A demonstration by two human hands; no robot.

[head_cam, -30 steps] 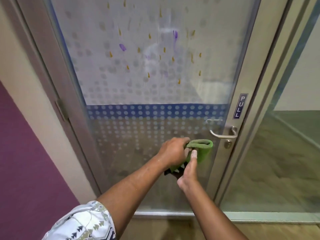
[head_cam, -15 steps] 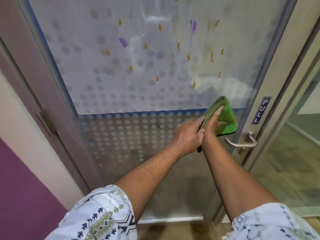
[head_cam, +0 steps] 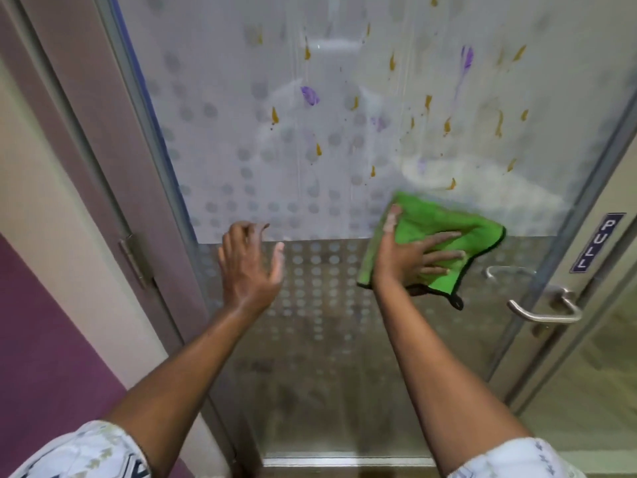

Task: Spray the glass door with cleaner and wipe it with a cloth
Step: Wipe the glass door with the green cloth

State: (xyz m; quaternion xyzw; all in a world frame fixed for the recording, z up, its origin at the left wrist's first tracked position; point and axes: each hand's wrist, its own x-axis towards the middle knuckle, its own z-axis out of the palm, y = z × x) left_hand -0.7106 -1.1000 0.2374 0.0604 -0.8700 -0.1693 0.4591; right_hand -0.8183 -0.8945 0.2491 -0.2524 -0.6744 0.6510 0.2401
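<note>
- Nearest the camera, two patterned white sleeves (head_cam: 79,450) sit at the bottom corners, at about 7 and 5 o'clock, with bare forearms reaching forward from them.
- The left hand (head_cam: 250,262) is raised in front of the glass at about 9 o'clock from the cloth, fingers spread wide and slightly curled, holding nothing; whether its fingertips touch the pane cannot be told.
- The right hand (head_cam: 410,251) lies flat on the green cloth (head_cam: 431,222), fingers splayed wide toward 3 o'clock and the thumb pointing to 12, pressing the cloth against the glass.
- The cloth is spread open, with a dark trimmed edge and a small loop hanging at its 5 o'clock corner; it sits across the line where the frosted upper film meets the dotted lower band.
- The glass door (head_cam: 310,160) carries yellow-brown and purple drip marks above the cloth, from 10 to 2 o'clock, and a whitish smear just at 1 o'clock from the cloth.
- The metal lever handle (head_cam: 546,312) lies at 4 o'clock from the cloth, apart from it.
- A PULL sign (head_cam: 597,242) is on the door frame at 3 o'clock.
- A hinge (head_cam: 136,258) sits on the left frame at 9 o'clock, beside a purple and cream wall (head_cam: 44,305).
</note>
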